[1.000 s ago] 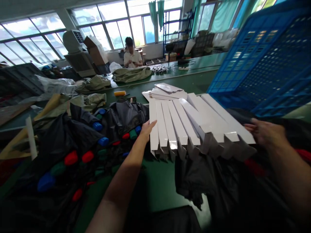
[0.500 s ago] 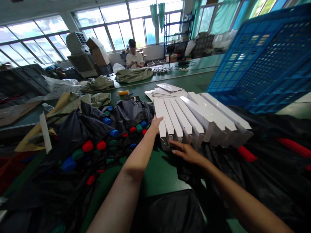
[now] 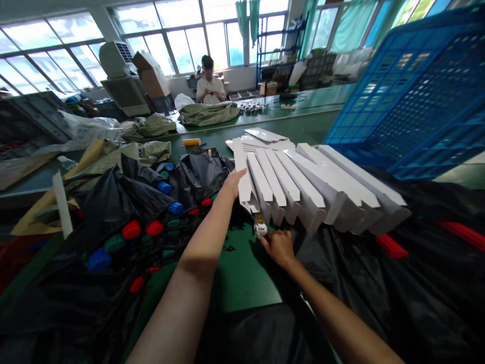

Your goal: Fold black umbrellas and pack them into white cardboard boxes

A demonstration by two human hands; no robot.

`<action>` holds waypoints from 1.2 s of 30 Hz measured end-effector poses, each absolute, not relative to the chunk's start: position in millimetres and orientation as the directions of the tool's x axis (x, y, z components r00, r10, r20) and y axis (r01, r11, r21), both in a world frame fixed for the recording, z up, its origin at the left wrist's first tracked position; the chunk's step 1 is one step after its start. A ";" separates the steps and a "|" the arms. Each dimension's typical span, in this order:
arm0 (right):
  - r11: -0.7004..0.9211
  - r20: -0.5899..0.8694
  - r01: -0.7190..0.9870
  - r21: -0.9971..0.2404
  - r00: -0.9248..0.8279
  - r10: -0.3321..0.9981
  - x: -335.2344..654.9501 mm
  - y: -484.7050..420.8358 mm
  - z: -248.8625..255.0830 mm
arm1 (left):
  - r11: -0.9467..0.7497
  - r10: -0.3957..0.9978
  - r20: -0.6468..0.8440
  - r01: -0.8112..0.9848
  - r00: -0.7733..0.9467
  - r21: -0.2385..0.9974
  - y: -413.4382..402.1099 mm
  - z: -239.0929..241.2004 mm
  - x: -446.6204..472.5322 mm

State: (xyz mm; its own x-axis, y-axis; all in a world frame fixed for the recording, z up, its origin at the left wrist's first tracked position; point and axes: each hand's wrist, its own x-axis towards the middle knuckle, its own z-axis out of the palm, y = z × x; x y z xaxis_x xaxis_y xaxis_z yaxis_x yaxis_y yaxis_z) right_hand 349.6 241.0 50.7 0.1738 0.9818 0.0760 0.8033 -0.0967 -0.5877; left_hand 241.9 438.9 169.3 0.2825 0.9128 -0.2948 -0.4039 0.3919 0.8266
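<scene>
A fan of several long white cardboard boxes lies across the green table. My left hand presses flat against the leftmost box, fingers together and stretched out. My right hand sits just under the near ends of the boxes, fingers curled around a small white piece at the box end. Left of the boxes lies a heap of black folded umbrellas with red, blue and green handle caps.
A blue plastic crate stands at the right. Flat white cardboard blanks are stacked behind the boxes. Black fabric covers the table's right side. Olive cloth and a yellow tube lie further back. A person sits at the far table.
My right hand came from the right end of the boxes to under their left ends and closed its fingers. The boxes' near ends were tilted up. My left hand stayed on the leftmost box.
</scene>
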 end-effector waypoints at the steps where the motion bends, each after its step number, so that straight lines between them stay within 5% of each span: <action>1: -0.112 0.089 0.793 -0.599 0.205 0.975 341.0 235.2 49.6 | 0.401 0.907 -0.291 -0.413 0.304 0.818 429.1 176.7 227.6; 4: -0.127 0.175 0.645 -0.754 0.383 0.907 322.9 209.3 59.8 | 0.434 0.883 -0.265 -0.461 0.387 0.774 381.0 197.7 176.2; 6: -0.054 0.122 0.333 -0.941 0.484 0.866 315.9 185.5 77.3 | 0.441 0.879 -0.259 -0.477 0.399 0.760 336.2 207.2 145.5; 9: -0.077 -0.142 -0.286 -0.955 0.214 0.966 304.1 144.7 110.3 | 0.390 0.915 -0.246 -0.542 0.321 0.745 265.9 207.6 122.3; 12: -0.227 -0.242 -0.448 -0.865 -0.025 0.970 285.3 109.6 138.0 | 0.272 0.962 -0.211 -0.654 0.172 0.706 208.3 194.0 121.7; 16: -0.272 -0.318 -0.435 -0.859 0.036 0.947 269.3 94.5 152.1 | 0.073 0.993 -0.114 -0.578 -0.035 0.813 151.6 176.9 98.0; 19: -0.313 -0.317 -0.425 -0.849 -0.064 0.946 273.8 102.6 144.9 | 0.046 0.993 -0.052 -0.059 -0.103 0.997 111.4 173.0 39.5; 22: -0.414 -0.336 -0.388 -0.823 -0.256 0.906 277.7 111.8 127.4 | -0.045 0.944 0.236 0.618 -0.231 0.785 69.8 172.9 -23.0; 24: -0.490 -0.357 -0.324 -0.809 -0.391 0.848 274.5 115.4 111.0 | -0.207 0.903 0.429 0.834 -0.039 0.511 46.8 170.4 -46.5; 26: -0.541 -0.383 -0.258 -0.800 -0.475 0.792 269.3 116.5 91.8 | -0.411 0.873 0.388 0.875 0.296 0.257 32.4 164.3 -51.9; 28: -0.562 -0.413 -0.195 -0.804 -0.497 0.763 267.1 114.4 72.9 | -0.553 0.827 0.186 0.826 0.530 0.106 28.7 155.4 -45.9; 34: -0.502 -0.558 0.261 -0.825 -0.525 0.643 283.0 94.6 49.7 | -0.673 0.718 -0.175 0.736 0.674 0.073 65.4 125.6 -24.4; 36: -0.379 -0.522 0.379 -0.844 -0.421 0.742 288.9 91.4 50.2 | -0.708 0.653 -0.252 0.694 0.714 0.130 79.4 112.9 -20.5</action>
